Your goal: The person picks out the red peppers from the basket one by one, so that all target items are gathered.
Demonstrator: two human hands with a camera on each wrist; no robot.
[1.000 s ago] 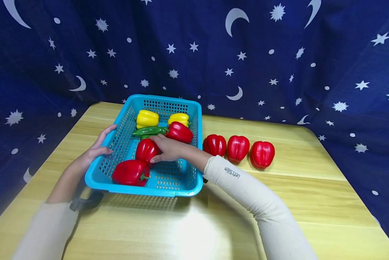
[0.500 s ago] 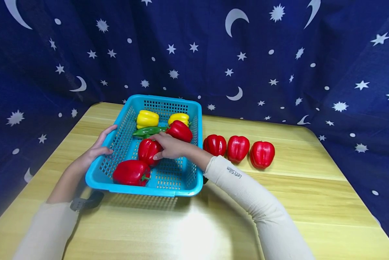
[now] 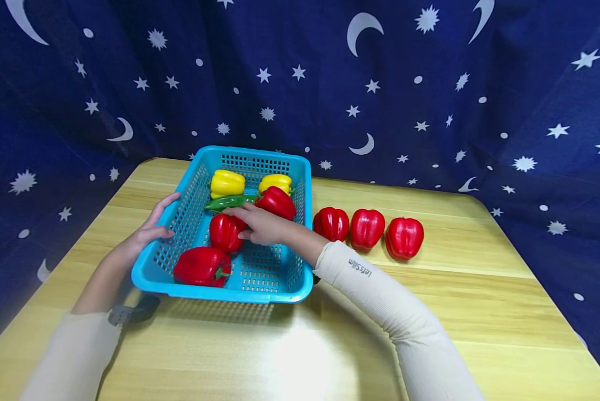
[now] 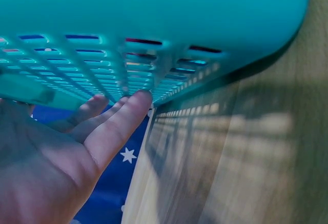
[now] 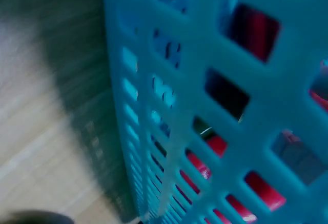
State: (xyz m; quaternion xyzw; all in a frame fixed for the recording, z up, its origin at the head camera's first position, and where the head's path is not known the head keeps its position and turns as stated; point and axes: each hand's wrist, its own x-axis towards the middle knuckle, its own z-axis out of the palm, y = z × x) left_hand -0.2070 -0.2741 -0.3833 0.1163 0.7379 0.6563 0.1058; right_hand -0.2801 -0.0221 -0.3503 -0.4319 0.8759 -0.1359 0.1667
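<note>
A blue plastic basket [image 3: 204, 293] stands on the table. My left hand [image 3: 144, 231] holds its left side, with the thumb over the rim; in the left wrist view straight fingers [image 4: 120, 126] lie along the outer wall. Inside the basket, my right hand [image 3: 262, 225] grips a red bell pepper [image 3: 224, 234], fingers over its top and thumb at its right side. Another red bell pepper [image 3: 199, 266] lies in front of it, and a third red bell pepper [image 3: 277, 203] sits behind the hand. The right wrist view shows mostly the basket's slotted wall [image 5: 205, 80]; the hand is hidden there.
Two yellow bell peppers [image 3: 228, 182] and a long green pepper [image 3: 229, 203] lie toward the basket's back. Right of the basket, a row of red bell peppers [image 3: 367, 229] stands on the wooden table [image 3: 455, 312]. A dark blue star-patterned cloth [image 3: 300, 100] hangs behind.
The gripped red bell pepper shifts slightly right and then back left under my right hand, whose thumb has moved a little away from me. My left hand and the basket stay put.
</note>
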